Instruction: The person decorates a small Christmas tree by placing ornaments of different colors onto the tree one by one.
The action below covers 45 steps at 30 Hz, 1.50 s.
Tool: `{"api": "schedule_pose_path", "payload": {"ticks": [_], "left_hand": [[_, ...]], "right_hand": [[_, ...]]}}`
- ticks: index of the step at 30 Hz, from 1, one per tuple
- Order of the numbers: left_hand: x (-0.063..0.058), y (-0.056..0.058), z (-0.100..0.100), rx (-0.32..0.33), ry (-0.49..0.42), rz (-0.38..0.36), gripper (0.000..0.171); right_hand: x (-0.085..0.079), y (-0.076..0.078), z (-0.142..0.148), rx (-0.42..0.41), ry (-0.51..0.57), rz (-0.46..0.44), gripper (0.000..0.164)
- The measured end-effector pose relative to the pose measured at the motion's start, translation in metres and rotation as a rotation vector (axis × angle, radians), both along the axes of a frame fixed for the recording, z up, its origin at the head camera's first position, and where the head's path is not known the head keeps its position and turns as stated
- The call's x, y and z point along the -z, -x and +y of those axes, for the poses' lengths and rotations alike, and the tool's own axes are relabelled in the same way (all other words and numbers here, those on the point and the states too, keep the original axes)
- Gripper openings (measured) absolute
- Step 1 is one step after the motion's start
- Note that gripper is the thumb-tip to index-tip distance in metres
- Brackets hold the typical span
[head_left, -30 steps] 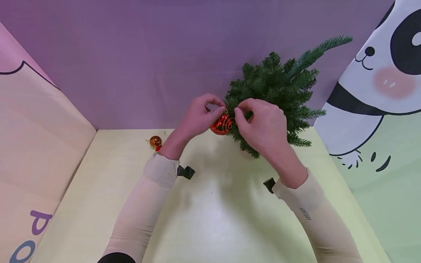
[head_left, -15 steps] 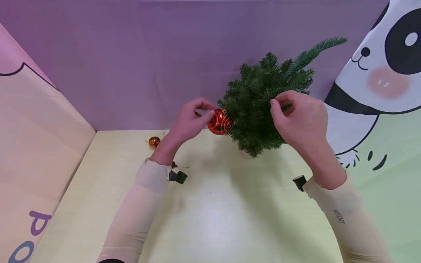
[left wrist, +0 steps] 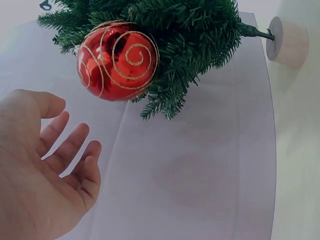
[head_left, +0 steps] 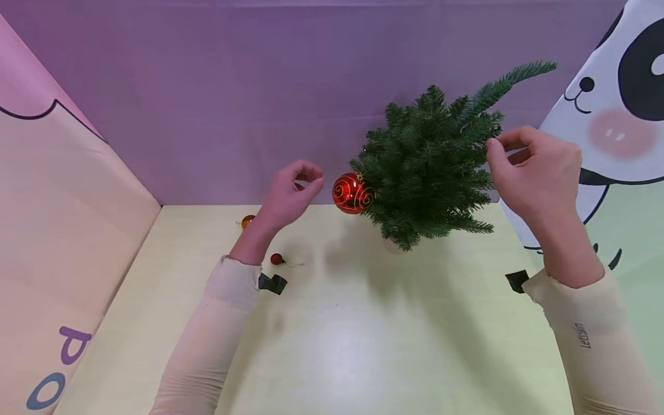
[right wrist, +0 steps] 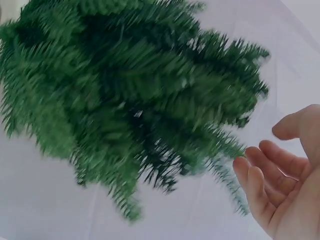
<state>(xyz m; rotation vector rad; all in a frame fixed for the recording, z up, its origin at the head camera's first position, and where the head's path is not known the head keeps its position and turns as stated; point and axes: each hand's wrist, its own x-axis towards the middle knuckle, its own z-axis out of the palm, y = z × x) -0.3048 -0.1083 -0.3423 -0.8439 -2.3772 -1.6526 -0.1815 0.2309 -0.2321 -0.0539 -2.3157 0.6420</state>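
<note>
A shiny red Christmas bauble (head_left: 353,194) with gold swirls hangs on the left side of a small green artificial Christmas tree (head_left: 427,164). Just left of the bauble is my left hand (head_left: 291,193), its fingers loosely bent and holding nothing; the left wrist view shows a gap between that hand (left wrist: 55,160) and the bauble (left wrist: 118,61). On the tree's other side my right hand (head_left: 539,173) is raised near the branch tips, also holding nothing. The right wrist view shows its relaxed fingers beside the branches (right wrist: 135,95).
A small dark red bauble (head_left: 276,259) with a thread lies on the pale table (head_left: 332,346). An orange bauble (head_left: 248,221), partly hidden by my left forearm, lies farther back. The tree's round wooden base (left wrist: 287,42) shows in the left wrist view. A purple backdrop (head_left: 233,104) rises behind.
My right hand has moved from beside the bauble to the tree's right side. My left hand has let go of the bauble and drawn back left. The bauble stays hanging on the tree.
</note>
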Motion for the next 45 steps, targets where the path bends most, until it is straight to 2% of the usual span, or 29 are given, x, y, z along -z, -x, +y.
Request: {"api": "schedule_pose_path", "payload": {"ticks": [4, 8, 15, 19, 23, 29, 38, 45], "left_hand": [[0.003, -0.001, -0.006, 0.000, 0.002, -0.042, 0.017], [0.005, 0.000, -0.011, -0.008, 0.034, -0.079, 0.018], [0.012, 0.002, -0.020, -0.001, 0.067, -0.102, 0.020], [0.018, 0.003, -0.029, -0.021, 0.072, -0.134, 0.020], [0.024, 0.005, -0.035, -0.030, 0.053, -0.140, 0.019], [0.029, 0.004, -0.042, -0.051, 0.048, -0.153, 0.018], [0.035, 0.005, -0.049, -0.088, 0.055, -0.156, 0.016], [0.044, 0.004, -0.061, -0.110, 0.111, -0.172, 0.020]], "right_hand": [[0.002, 0.008, 0.015, -0.003, 0.095, -0.065, 0.038], [0.007, 0.017, 0.032, -0.052, 0.225, -0.122, 0.045], [0.014, 0.032, 0.049, -0.248, 0.409, -0.208, 0.057], [0.018, 0.039, 0.056, -0.384, 0.435, -0.281, 0.061], [0.023, 0.043, 0.062, -0.457, 0.424, -0.363, 0.066], [0.028, 0.047, 0.063, -0.443, 0.393, -0.444, 0.072], [0.029, 0.049, 0.061, -0.362, 0.341, -0.464, 0.075], [0.031, 0.049, 0.061, -0.327, 0.295, -0.480, 0.075]]}}
